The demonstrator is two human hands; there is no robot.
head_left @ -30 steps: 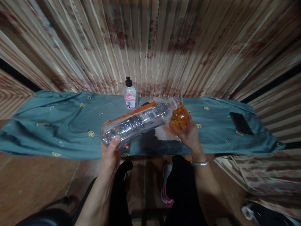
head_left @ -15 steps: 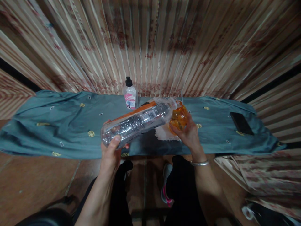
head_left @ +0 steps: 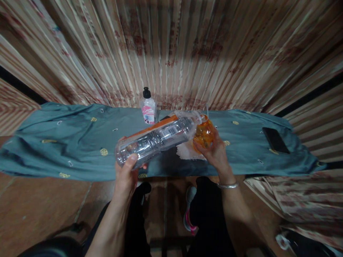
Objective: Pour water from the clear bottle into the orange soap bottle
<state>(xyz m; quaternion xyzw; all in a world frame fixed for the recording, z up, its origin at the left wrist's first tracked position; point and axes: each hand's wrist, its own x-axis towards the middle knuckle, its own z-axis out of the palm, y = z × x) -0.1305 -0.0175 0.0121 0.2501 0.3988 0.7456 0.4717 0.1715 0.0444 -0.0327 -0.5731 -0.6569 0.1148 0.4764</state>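
Note:
My left hand (head_left: pixel 128 171) is wrapped round the base of a large clear plastic bottle (head_left: pixel 158 137) with an orange label strip. The bottle is tilted, its mouth lower than usual and pointing right, at the top of a small orange see-through container (head_left: pixel 204 134). My right hand (head_left: pixel 215 150) grips that container from its right side, fingers curled round it. Whether liquid runs between the two, I cannot tell. Beneath them lies a whitish cloth or tissue (head_left: pixel 189 151), partly hidden by the container and bottle.
A pump-style bottle with black cap and pink label (head_left: pixel 148 110) stands behind the large bottle. A dark phone (head_left: pixel 275 140) lies at the right on the green patterned tablecloth (head_left: pixel 80 142). Pleated curtains (head_left: pixel 171 53) hang right behind the table.

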